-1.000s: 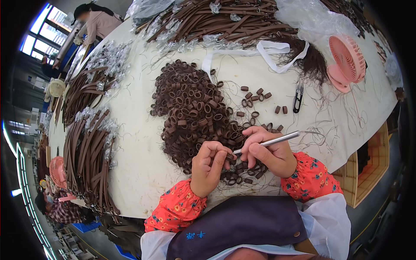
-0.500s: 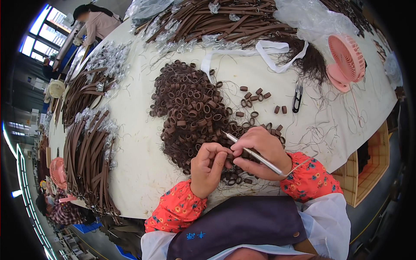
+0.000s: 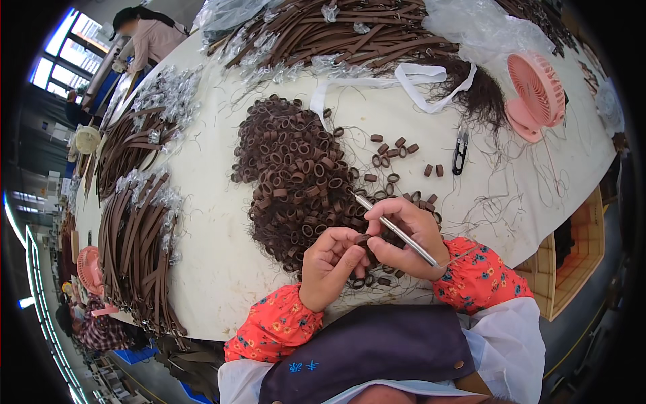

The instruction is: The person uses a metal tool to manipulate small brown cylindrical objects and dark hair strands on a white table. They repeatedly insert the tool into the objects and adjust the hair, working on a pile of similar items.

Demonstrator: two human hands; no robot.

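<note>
Brown loop between two sets of fingertips, beside a heap of loops

The left hand (image 3: 331, 266) is drawn in narrow, its thumb and fingers pinching a small brown loop (image 3: 363, 238), which the fingertips mostly hide. The right hand (image 3: 409, 236) grips a slim metal tool (image 3: 400, 233), like a pen, slanting with its narrow tip ahead and to the left; the fingertips of this hand are at the loop too. The hands nearly meet.

Just ahead of them, spreading leftward, is a large heap (image 3: 293, 172) of similar brown loops tangled with fine threads. A few loose loops (image 3: 394, 152) lie ahead of the right hand. Farther ahead and to the right are black snips (image 3: 460, 153), then a pink fan (image 3: 536, 87). A white strip (image 3: 367, 81) curls beyond the heap. Brown straps (image 3: 131, 256) are piled well to the left of the left hand, with more straps (image 3: 343, 30) far ahead, among clear plastic.

Red floral sleeves (image 3: 481, 276) cover both forearms above a dark apron (image 3: 370, 347). Far ahead and left, another person (image 3: 153, 40) leans over a surface.
</note>
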